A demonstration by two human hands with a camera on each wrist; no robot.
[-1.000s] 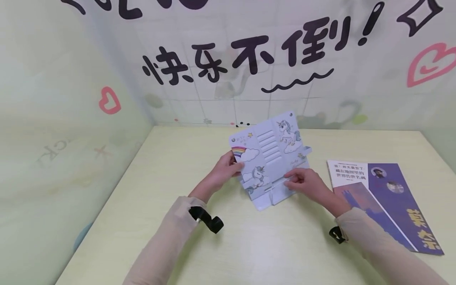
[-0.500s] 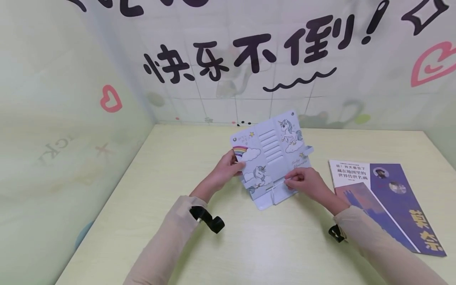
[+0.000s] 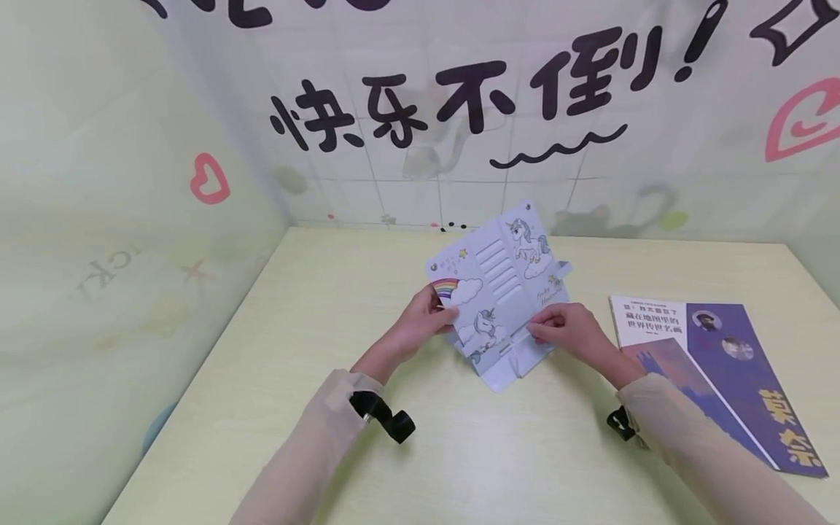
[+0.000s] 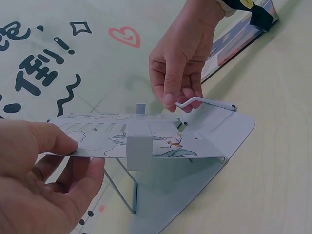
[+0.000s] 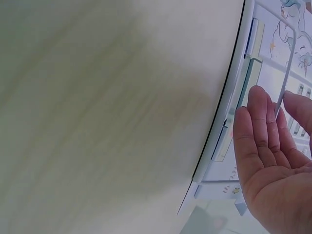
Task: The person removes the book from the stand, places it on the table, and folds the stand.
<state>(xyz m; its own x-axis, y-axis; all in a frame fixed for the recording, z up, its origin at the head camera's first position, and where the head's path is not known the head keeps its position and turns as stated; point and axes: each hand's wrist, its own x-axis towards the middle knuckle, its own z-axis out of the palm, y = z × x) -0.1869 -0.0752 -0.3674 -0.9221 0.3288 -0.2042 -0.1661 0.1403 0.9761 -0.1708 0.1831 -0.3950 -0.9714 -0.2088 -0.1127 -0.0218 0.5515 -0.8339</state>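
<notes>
A pale blue book stand (image 3: pixel 505 292) printed with unicorns stands tilted on the table. My left hand (image 3: pixel 420 321) grips the left edge of its back panel, thumb on the printed face and fingers beneath in the left wrist view. Between thumb and fingers, my right hand (image 3: pixel 571 328) pinches the bent wire page holder (image 4: pixel 209 101) at the stand's front. In the right wrist view the wire runs up from the fingertips of the right hand (image 5: pixel 273 156). A wire support leg (image 4: pixel 121 187) shows under the panel, above the flat base (image 4: pixel 180 185).
To the right on the pale wooden table (image 3: pixel 282 328) lies a purple and white book (image 3: pixel 735 386), close to the right forearm. A printed curtain (image 3: pixel 394 197) hangs behind the table's far edge, and another stretch covers the left side.
The stand has turned slightly anticlockwise in the head view, its lower front edge shifting a little right. Both hands keep their holds, and the head view has shifted slightly.
</notes>
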